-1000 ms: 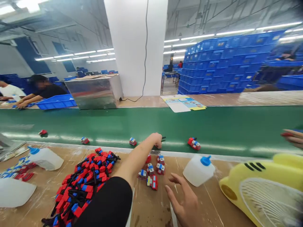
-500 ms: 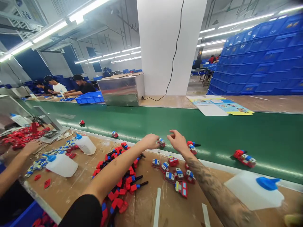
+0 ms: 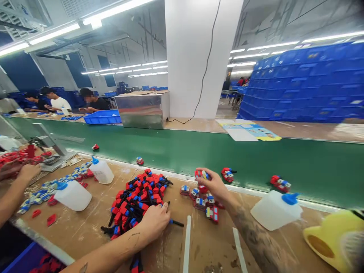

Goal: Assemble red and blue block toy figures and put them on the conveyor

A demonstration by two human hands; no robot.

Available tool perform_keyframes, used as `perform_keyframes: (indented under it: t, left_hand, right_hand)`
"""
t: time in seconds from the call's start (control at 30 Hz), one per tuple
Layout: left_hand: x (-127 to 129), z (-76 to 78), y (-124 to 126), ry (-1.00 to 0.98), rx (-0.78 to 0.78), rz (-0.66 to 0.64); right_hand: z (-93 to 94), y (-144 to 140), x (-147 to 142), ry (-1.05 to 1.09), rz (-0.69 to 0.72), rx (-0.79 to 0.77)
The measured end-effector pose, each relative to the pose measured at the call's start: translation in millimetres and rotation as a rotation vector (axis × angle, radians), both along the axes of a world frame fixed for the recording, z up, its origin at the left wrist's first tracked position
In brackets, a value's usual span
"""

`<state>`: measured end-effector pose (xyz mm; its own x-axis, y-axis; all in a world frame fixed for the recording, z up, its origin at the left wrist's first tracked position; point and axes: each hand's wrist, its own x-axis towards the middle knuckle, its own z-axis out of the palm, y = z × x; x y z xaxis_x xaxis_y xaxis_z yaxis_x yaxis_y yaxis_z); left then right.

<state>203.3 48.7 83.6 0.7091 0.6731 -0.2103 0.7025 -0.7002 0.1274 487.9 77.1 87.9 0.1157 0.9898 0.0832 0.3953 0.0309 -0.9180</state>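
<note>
On worktop: left hand (image 3: 155,222) closed on a part from the pile (image 3: 139,197); right hand (image 3: 212,182) pinches a toy car (image 3: 201,174). Finished cars (image 3: 203,201) few, pile large: early.

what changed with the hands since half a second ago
The left hand drew back from the belt edge to the pile of red and blue parts and now rests on it. The right hand came back off the belt and now holds a small toy block. The bottles and the cluster of blocks lie as before.
</note>
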Motion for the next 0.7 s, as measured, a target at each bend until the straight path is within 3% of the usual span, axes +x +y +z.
perform_keyframes:
  t: [0.1, 0.17, 0.23, 0.33, 0.43, 0.5, 0.6, 0.7]
  left_hand:
    - [-1, 0.9, -5, -0.136, -0.015, 0.022]
    - [0, -4.8, -13, -0.28, -0.138, 0.087]
    - [6, -15.0, -26, -0.585, -0.495, 0.254]
    - [18, -29.9, -52, -1.132, -1.124, 0.606]
    - [26, -36.3, -79, -1.384, -1.389, 0.726]
    - [26, -36.9, -91, -1.443, -1.444, 0.665]
    - [19, -34.5, -97, -1.413, -1.405, 0.47]
    - [14, -24.3, -94, -1.176, -1.118, 0.182]
  right_hand:
    - [-5.3, -82, 4, 0.21, 0.003, 0.088]
    - [-12.5, -126, 4, 0.428, 0.005, 0.153]
    - [-20.0, -159, 3, 0.58, -0.008, 0.166]
    - [-30.9, -190, -2, 0.649, -0.108, 0.087]
    - [-40.6, -214, -9, 0.878, -0.184, -0.02]
    - [-45.8, -229, -13, 1.026, -0.189, -0.078]
    - [-52.6, -252, -15, 1.076, -0.178, -0.126]
    - [-59.7, -269, -14, 1.093, -0.192, -0.124]
